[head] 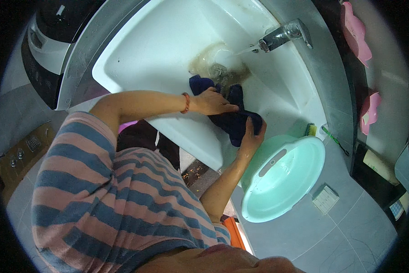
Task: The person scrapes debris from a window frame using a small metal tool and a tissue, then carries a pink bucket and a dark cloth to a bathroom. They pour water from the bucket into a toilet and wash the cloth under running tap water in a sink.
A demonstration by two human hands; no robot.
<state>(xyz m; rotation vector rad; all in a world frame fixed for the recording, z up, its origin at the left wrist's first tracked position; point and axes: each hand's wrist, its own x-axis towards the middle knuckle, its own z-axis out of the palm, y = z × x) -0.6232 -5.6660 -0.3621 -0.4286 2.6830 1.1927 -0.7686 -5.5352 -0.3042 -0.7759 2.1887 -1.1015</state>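
Observation:
My left hand [216, 102], with an orange-red beaded bracelet at the wrist, rests on a dark navy cloth item [225, 124] and presses it with its fingers. Gripping the right end of the cloth is my right hand [254, 134], its thumb on top. The bunched cloth lies low in a white ceramic sink basin [149, 51]; its upper ends lie beside the drain [218, 70]. Water runs from the chrome faucet [279, 36] into brownish water around the drain. The exact kind of cloth item is not clear.
A mint-green plastic basin [282, 181] stands tilted right of my right hand. Behind it are a scrub brush [311, 129] and a green toothbrush [334, 140]. Pink wall holders [356, 32] hang at right. A black-and-white appliance [51, 44] stands at upper left.

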